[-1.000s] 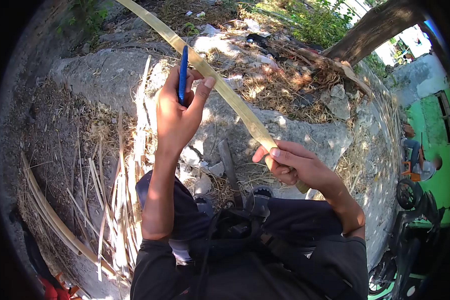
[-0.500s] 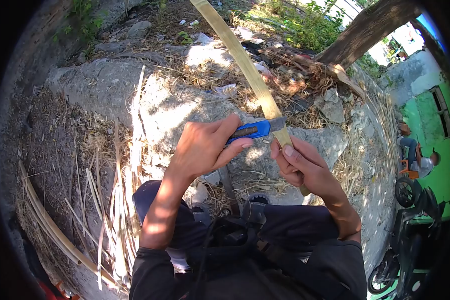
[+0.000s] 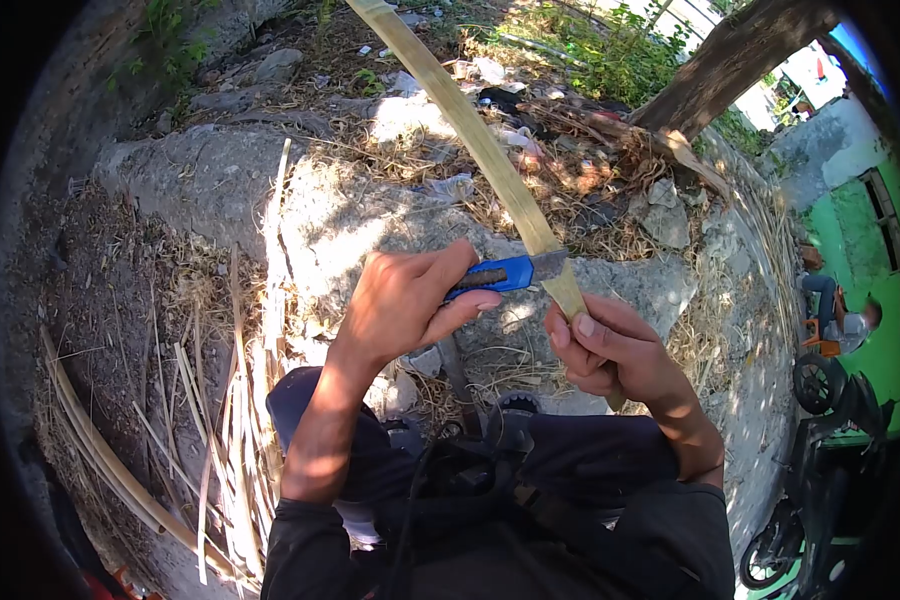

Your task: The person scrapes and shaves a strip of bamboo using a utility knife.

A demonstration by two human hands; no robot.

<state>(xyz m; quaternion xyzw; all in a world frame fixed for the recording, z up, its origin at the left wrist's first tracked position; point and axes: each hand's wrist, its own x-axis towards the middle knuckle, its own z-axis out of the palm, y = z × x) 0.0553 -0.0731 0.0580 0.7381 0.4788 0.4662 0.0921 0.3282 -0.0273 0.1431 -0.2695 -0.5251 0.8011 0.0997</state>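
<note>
A long, pale bamboo strip (image 3: pixel 475 135) runs from the top of the view down to my right hand (image 3: pixel 615 350). That hand is closed around its lower end, with the thumb lying on top. My left hand (image 3: pixel 402 300) is wrapped round the blue handle of a utility knife (image 3: pixel 500 276). The knife's wide grey blade lies across the strip a little above my right fingers and touches it. My right palm hides part of the strip, and a short end shows below the hand.
Split bamboo strips (image 3: pixel 232 440) lie piled on the ground to the left. Rough pale rock (image 3: pixel 350 230) spreads in front of my knees. A tree trunk (image 3: pixel 735 65) leans at upper right. Motorcycles (image 3: pixel 820 470) and a seated person (image 3: pixel 842 322) are at far right.
My right hand has shifted slightly down and right with the strip's end. The knife and my left hand have moved slightly left and down, the blade staying on the strip.
</note>
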